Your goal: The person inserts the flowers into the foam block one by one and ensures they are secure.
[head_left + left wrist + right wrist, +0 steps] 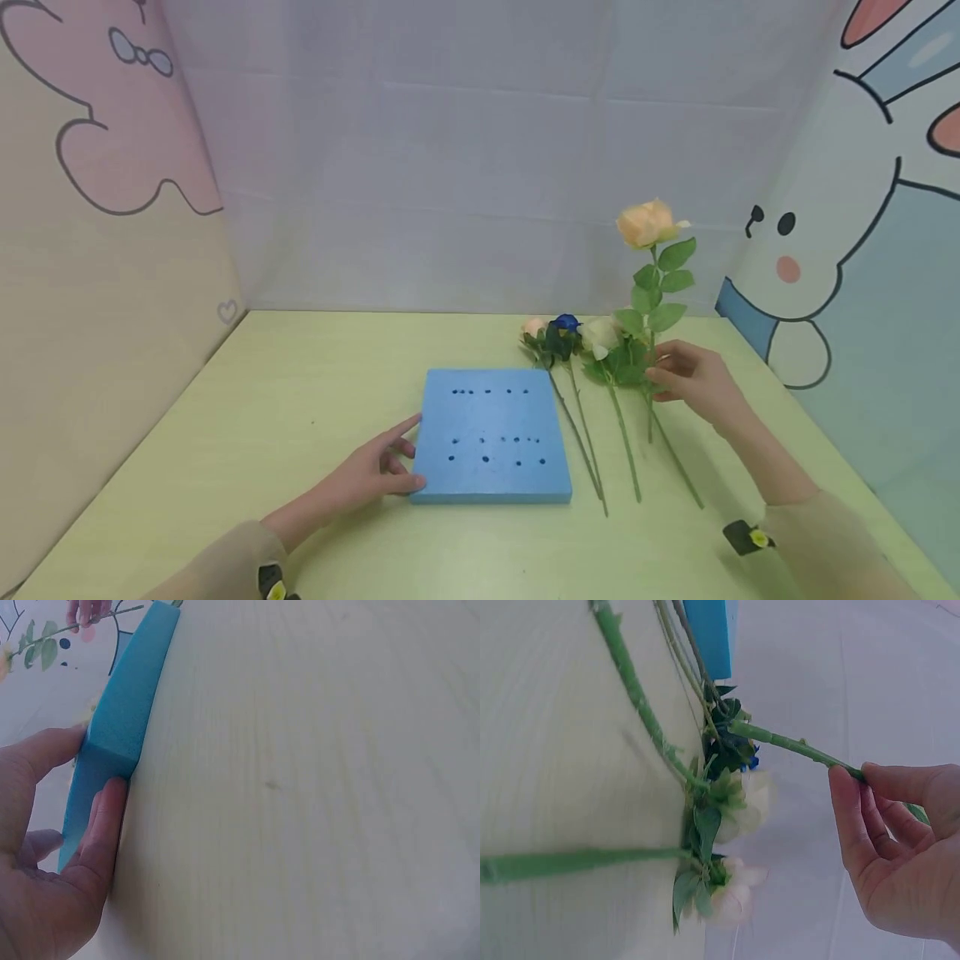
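My left hand [369,472] touches the left side of a blue foam block [491,421] lying flat on the table. Small holes dot its top in rows. In the left wrist view, the fingers [109,814] lie along the block's side, near a corner. My right hand [696,383] pinches the green stem of a peach rose [647,223] between thumb and fingertips. This rose stands upright above the table, its bloom up and its lower stem end free, as the right wrist view also shows. Beneath it lie other roses, among them a white rose [600,337].
A blue rose [566,323] and a smaller peach rose [533,327] lie right of the block, their stems pointing toward me. The pale yellow table [315,367] meets a plain curtain [450,167] at the back. Cartoon-printed panels stand at both sides.
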`<state>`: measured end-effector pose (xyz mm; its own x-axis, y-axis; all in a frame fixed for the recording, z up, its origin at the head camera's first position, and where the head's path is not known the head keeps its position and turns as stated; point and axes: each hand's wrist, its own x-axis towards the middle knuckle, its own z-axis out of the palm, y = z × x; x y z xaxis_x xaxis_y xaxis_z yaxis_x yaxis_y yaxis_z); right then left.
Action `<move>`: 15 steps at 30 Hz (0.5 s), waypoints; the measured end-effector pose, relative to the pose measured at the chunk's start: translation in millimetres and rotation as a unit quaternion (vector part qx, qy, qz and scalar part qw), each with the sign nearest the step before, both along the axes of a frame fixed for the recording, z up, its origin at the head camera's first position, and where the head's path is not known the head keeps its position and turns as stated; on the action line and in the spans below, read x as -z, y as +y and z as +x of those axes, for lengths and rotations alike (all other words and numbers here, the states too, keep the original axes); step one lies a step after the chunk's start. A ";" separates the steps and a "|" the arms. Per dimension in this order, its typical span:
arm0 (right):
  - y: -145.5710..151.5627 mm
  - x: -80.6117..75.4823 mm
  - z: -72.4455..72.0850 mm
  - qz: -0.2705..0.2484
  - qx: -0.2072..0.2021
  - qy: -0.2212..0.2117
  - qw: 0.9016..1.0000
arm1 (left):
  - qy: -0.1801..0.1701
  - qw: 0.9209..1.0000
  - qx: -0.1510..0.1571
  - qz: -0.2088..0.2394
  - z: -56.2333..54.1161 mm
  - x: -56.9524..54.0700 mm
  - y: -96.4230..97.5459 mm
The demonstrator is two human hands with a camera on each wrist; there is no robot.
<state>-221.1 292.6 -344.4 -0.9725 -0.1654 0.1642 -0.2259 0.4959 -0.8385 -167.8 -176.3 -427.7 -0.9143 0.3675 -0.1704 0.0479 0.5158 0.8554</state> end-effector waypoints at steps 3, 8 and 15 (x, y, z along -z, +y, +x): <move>-16.8 -0.7 -5.5 -0.008 0.006 0.016 1.000 | -0.003 1.000 0.000 0.005 0.5 -0.2 -0.2; -39.7 0.2 -12.4 0.009 0.025 0.045 0.999 | -0.010 1.000 0.005 0.008 0.5 -1.7 0.5; -69.6 7.3 -25.5 -0.019 0.031 0.096 0.995 | -0.011 1.000 0.007 0.005 -0.5 -0.9 0.4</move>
